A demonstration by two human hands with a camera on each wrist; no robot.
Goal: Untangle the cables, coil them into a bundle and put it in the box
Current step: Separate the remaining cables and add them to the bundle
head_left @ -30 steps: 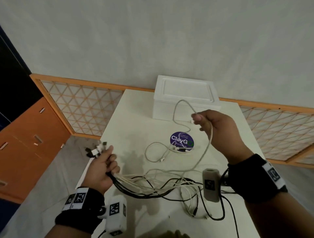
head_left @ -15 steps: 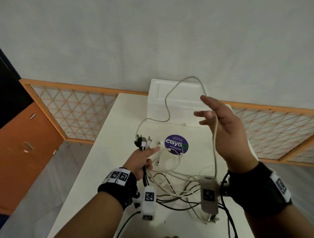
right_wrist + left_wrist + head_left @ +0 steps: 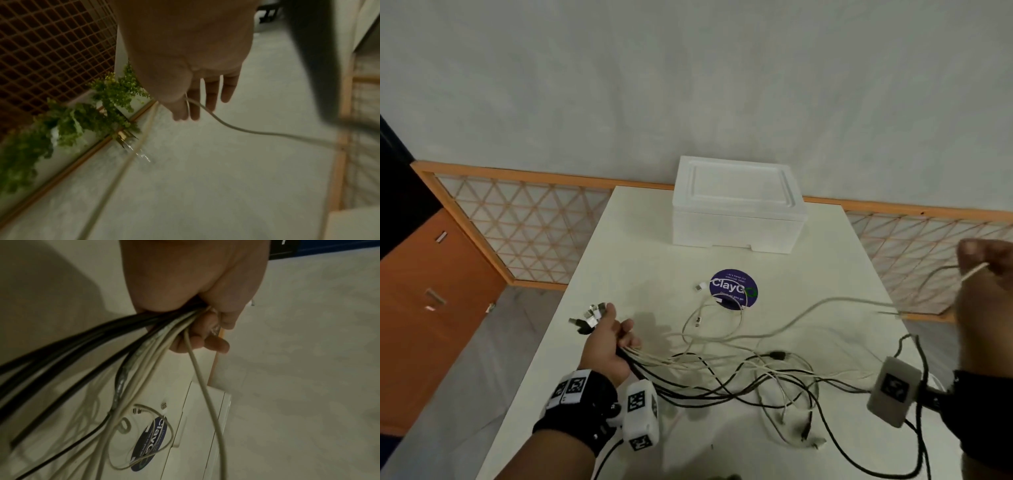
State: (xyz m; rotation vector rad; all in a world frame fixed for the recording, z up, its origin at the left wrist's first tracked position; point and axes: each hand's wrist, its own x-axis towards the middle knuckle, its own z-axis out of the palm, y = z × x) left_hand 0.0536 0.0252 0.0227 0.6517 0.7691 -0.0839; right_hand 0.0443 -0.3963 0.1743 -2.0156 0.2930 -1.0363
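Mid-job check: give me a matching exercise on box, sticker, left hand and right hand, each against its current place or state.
Things:
1. box
2. sticker
3. left hand
4. right hand

States:
a. pinches one pale cable, pulled out past the table's right edge
b. lid on, at the table's far end
c. grips a bunch of black and white cables near their plugs
d. flat on the table, a white cable loop lying over it

Pairs: 1-b, 2-d, 3-c, 4-a
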